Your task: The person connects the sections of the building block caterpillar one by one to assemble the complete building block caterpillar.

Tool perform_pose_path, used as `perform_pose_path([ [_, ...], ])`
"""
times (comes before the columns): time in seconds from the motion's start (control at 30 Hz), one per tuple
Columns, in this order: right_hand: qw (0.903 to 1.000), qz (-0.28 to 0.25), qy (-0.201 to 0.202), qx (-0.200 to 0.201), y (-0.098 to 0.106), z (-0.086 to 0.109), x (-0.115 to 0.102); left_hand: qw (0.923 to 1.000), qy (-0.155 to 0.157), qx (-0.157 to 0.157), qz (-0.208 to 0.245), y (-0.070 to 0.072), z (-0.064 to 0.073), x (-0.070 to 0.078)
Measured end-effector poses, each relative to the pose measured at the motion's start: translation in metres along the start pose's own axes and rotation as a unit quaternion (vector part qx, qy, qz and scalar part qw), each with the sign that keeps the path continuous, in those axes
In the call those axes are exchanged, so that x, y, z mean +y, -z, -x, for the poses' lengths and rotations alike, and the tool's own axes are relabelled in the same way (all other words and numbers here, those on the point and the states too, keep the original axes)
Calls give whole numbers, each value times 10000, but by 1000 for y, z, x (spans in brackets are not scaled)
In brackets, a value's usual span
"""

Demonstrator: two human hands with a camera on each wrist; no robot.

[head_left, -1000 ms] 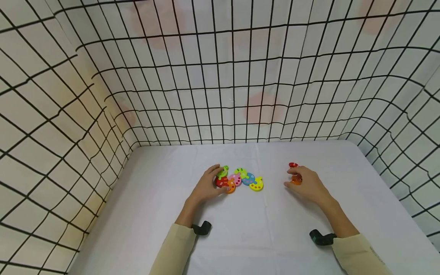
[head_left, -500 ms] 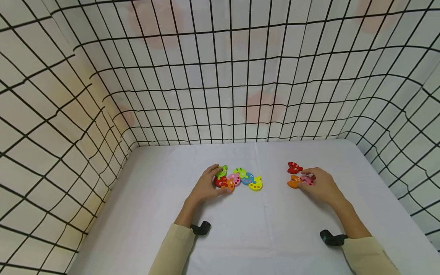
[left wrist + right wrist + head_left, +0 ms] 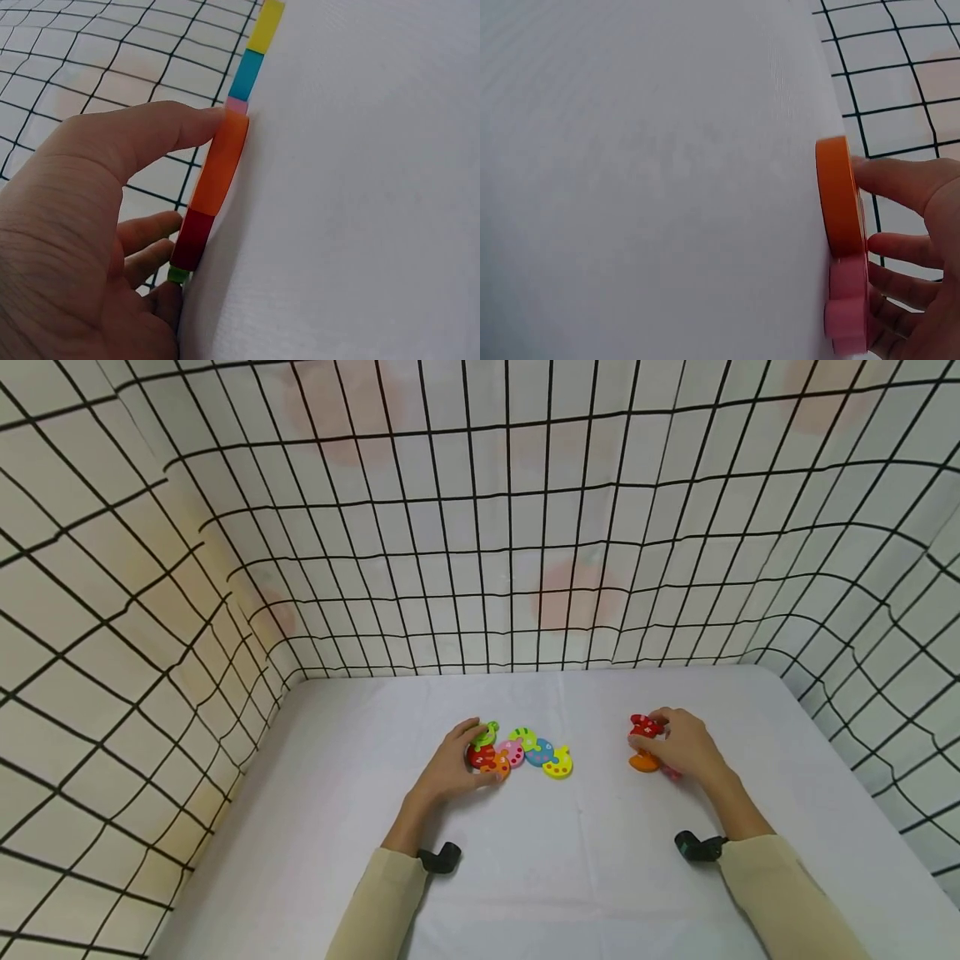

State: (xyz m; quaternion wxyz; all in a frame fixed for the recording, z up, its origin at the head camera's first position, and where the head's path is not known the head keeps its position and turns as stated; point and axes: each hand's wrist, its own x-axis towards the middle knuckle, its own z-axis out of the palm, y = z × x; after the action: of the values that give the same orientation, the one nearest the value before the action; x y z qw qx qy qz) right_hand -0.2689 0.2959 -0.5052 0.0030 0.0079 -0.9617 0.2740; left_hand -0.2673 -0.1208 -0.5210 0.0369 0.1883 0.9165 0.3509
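Observation:
Left of the middle lies a joined row of flat, colourful animal-shaped puzzle pieces: green (image 3: 487, 732), red (image 3: 480, 757), orange (image 3: 221, 165), pink (image 3: 513, 752), lime, blue (image 3: 540, 752) and yellow (image 3: 558, 764). My left hand (image 3: 448, 766) holds the row's left end, thumb by the orange piece and fingers by the green one. To the right, my right hand (image 3: 688, 745) pinches a loose red puzzle piece (image 3: 642, 725) between thumb and fingers. Below it lie another orange piece (image 3: 838, 196) and a pink piece (image 3: 847, 304), the pink partly hidden by the hand in the head view.
A white cloth covers the table (image 3: 525, 868). Black wire mesh (image 3: 510, 560) stands along the back and both sides, with pale walls behind it. A dark camera mount sits on each wrist, below beige sleeves (image 3: 382, 902).
My right hand went from the orange piece to the pink one, shifting right, then up and left to the red piece. The left hand stays at the row.

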Motion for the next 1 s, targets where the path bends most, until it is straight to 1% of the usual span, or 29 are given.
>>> perform_pose_path([
  [0.1,10000,-15,65,-60,-1,-5,-5,10000,-38,-15,9,0,0,0],
  [0.3,9997,39,224,-5,-3,-9,-13,9999,-61,-99,-35,2,-2,1],
  [0.5,9996,-77,269,29,-4,-6,-17,9999,-55,-109,-39,5,-2,0],
  [0.67,9987,-307,400,93,-6,-4,-19,9999,-92,-91,-86,4,-2,-2],
  [0.83,9975,-514,483,-11,-10,0,-23,9999,-123,-57,-96,4,-1,-3],
  [1.0,9952,-643,724,-122,-12,3,-34,9999,-98,-18,-125,5,-1,-2],
])
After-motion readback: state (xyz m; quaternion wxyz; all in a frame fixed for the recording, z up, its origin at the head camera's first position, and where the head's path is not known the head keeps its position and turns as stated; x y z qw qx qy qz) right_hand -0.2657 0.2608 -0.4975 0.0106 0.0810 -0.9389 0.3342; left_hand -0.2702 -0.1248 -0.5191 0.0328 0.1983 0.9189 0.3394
